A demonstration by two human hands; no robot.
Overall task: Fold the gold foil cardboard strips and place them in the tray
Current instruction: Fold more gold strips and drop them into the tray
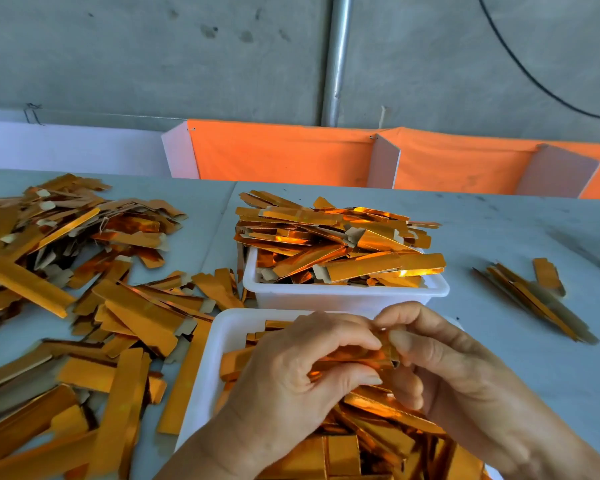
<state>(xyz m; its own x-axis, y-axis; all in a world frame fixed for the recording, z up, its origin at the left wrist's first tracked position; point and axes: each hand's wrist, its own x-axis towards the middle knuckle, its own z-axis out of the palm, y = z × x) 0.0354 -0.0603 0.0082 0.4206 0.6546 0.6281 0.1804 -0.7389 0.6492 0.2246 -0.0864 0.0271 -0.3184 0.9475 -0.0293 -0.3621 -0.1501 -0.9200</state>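
- While one gold foil strip [355, 355] is pinched between the left hand [291, 372] and the right hand [440, 358], both sets of fingers are curled round it, so each grip is pressed onto the strip and neither is spread.
- The strip is held just above the near tray [219, 341], directly below the grip, where folded pieces already lie.
- A crooked crease is judged the main risk: the right thumb [413, 344] covers the strip's end, so the fold line cannot be checked there.
- Slipping is likely if the pinch is eased, since the foil face looks slick.
- The far tray [343, 299], beyond the grip, is heaped over its rim; pieces could be knocked off onto the bench [499, 230].
- Unfolded strips [94, 306] left of the grip crowd the near tray's edge and could be mixed in with the folded ones.
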